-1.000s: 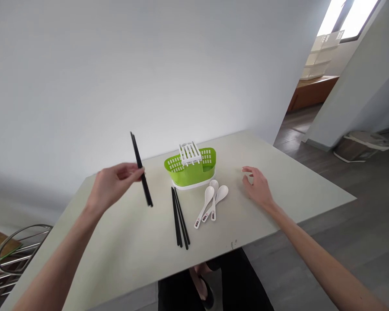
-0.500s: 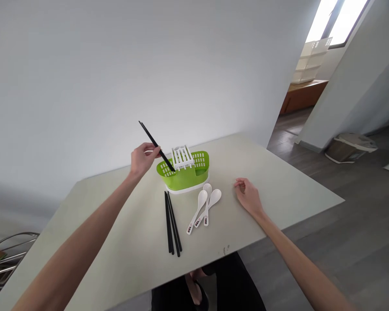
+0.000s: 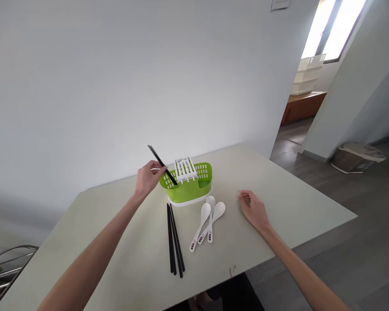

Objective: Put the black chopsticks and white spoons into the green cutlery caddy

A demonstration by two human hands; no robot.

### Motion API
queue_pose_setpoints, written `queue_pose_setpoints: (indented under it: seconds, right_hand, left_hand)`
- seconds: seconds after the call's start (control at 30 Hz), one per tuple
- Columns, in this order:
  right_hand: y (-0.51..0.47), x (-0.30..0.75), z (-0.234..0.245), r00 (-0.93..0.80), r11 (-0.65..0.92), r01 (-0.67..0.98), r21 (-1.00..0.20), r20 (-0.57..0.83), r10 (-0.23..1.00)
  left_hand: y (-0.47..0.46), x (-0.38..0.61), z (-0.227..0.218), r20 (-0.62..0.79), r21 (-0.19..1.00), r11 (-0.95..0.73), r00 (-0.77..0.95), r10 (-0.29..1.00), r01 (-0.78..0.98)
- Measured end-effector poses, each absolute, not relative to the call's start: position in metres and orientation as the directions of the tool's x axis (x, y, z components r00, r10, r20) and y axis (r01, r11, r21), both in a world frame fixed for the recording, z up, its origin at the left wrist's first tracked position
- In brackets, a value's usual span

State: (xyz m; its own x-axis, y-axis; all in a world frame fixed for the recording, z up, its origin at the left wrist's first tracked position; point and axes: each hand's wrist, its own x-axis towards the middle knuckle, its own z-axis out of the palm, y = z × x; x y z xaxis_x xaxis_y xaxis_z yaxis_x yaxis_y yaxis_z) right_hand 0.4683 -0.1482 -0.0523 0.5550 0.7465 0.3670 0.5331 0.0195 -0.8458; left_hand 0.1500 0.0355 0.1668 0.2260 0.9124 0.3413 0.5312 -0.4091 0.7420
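Observation:
My left hand [image 3: 148, 178] is closed around a pair of black chopsticks [image 3: 156, 155], which slant with their lower ends inside the left compartment of a green utensil basket [image 3: 189, 195]. A white slatted rack [image 3: 185, 169] sits across the basket's middle. In front of the basket, several more black chopsticks [image 3: 175, 242] lie bunched on the table. Beside them are three white spoons [image 3: 202, 224], overlapping, with printed marks on their handles. My right hand [image 3: 254, 210] rests on the table right of the spoons, its fingers loosely curled and slightly apart, holding nothing visible.
The pale table [image 3: 123, 259] stands against a white wall [image 3: 116, 86]. A metal-framed chair or rack [image 3: 13, 268] is at the lower left. Beyond the table's right side, a lidded bin [image 3: 356, 157] stands on the grey floor, near a doorway.
The chopsticks in my left hand have moved slightly lower into the basket, and the hand has come down with them. The view has tilted up a little. My right hand stays by the spoons.

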Motion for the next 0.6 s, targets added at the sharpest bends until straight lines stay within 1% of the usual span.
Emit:
queue_pose_setpoints:
  seconds: [0.1,0.17,0.23,0.3,0.4,0.47,0.53,0.6]
  right_hand:
    - [-0.161,0.446,-0.024,0.560,0.108,0.531,-0.841,0.444,0.699]
    - [-0.169,0.421,0.003,0.454,0.215,0.504,-0.837,0.468,0.758]
    - [-0.174,0.393,0.032,0.294,0.327,0.404,-0.854,0.460,0.838]
    - [-0.174,0.365,0.059,0.236,0.363,0.252,-0.897,0.421,0.876]
    - [-0.171,0.331,0.084,0.171,0.322,0.061,-0.945,0.327,0.929]
    - [-0.170,0.312,0.091,0.152,0.256,-0.073,-0.964,0.243,0.958]
    - [-0.169,0.296,0.092,0.160,0.162,-0.188,-0.969,0.133,0.978]
    - [-0.169,0.285,0.088,0.195,0.093,-0.252,-0.963,0.044,0.980]
  left_hand:
    - [0.002,0.132,0.190,0.408,0.822,-0.394,0.057,0.911,0.410]
    - [-0.023,0.121,0.198,0.399,0.881,-0.383,0.000,0.917,0.277]
    - [-0.045,0.113,0.199,0.364,0.921,-0.358,-0.014,0.931,0.154]
    - [-0.064,0.108,0.194,0.320,0.945,-0.317,-0.025,0.947,0.075]
    - [-0.087,0.105,0.179,0.258,0.966,-0.257,-0.046,0.965,0.014]
    - [-0.098,0.105,0.165,0.227,0.974,-0.228,-0.053,0.972,-0.009]
    - [-0.107,0.106,0.149,0.202,0.978,-0.204,-0.063,0.977,-0.032]
    - [-0.115,0.107,0.135,0.176,0.982,-0.180,-0.073,0.982,-0.062]
